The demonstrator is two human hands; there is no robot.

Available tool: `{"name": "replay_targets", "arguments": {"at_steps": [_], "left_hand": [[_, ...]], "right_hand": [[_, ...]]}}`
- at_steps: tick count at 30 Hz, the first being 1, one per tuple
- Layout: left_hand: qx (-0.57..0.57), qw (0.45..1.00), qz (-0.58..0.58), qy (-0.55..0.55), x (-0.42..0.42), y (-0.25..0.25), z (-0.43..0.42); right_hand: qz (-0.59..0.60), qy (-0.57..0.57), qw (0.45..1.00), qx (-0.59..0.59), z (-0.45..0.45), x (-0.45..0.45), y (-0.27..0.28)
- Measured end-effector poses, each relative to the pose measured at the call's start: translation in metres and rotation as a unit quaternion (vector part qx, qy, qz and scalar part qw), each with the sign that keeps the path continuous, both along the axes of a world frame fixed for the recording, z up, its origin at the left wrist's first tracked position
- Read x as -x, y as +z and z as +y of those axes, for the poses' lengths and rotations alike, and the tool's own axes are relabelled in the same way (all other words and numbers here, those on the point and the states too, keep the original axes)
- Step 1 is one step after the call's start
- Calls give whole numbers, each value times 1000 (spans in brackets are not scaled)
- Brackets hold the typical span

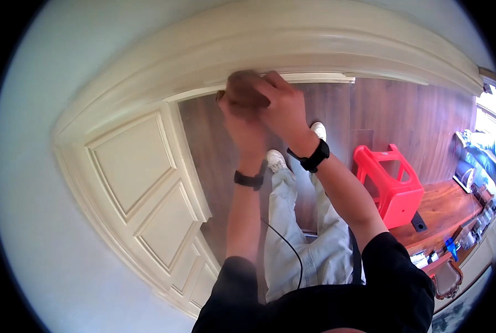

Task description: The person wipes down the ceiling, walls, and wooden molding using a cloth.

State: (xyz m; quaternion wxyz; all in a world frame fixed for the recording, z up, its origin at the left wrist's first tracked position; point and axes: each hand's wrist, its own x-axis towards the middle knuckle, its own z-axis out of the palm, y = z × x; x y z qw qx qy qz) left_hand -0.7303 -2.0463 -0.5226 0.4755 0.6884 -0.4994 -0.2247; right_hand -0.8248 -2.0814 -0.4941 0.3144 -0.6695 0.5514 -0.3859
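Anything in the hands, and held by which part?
Seemingly a brown thing, where the left hand and right hand meet; too blurred to tell what it is or which part is held.

Blurred brown object (248, 87), cream door frame (281, 41), cream panelled door (134, 161), pale bluish-white wall (37, 188), dark brown wood-grain floor (384, 111), bright red plastic stool (402, 195), orange-brown wood-grain surface (445, 202), plain black top (326, 308), off-white trousers (284, 250), white shoes (277, 160), black wristbands (317, 159), vivid blue item (452, 248), brown-framed chair (447, 279)
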Motion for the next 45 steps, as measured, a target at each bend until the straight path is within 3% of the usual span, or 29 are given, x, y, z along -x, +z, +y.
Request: {"name": "replay_targets", "arguments": {"at_steps": [5, 8, 13, 15, 18, 23, 26, 29, 35, 38, 45], "left_hand": [[-3, 998, 24, 59, -10, -20, 1], [38, 996, -74, 28, -6, -39, 8], [34, 994, 99, -36, 16, -67, 14], [34, 994, 93, -50, 21, -79, 11], [90, 992, 48, -78, 21, -110, -7], [125, 976, 126, -123, 40, -136, -23], [182, 976, -35, -112, 46, -144, -42], [222, 966, -4, -133, 48, -168, -55], [365, 919, -66, -130, 47, -154, -69], [363, 917, -107, -125, 46, -149, -70], [314, 937, -75, -137, 5, -141, -69]], "right_hand": [[-2, 4, 999, 48, 4, -12, -19], [-39, -5, 999, 26, 10, -5, -31], [-78, -40, 996, -6, 20, 14, -77], [-101, -54, 993, -13, 19, 20, -95], [-75, -90, 989, 91, 12, 21, -118], [-81, -131, 970, 186, -2, 37, -150], [-102, -159, 948, 258, -17, 43, -164], [-102, -135, 937, 305, -25, 55, -172], [-112, -107, 929, 335, -34, 59, -171], [-130, -121, 917, 357, -36, 52, -176], [-131, -114, 911, 373, -43, 21, -180]]}}
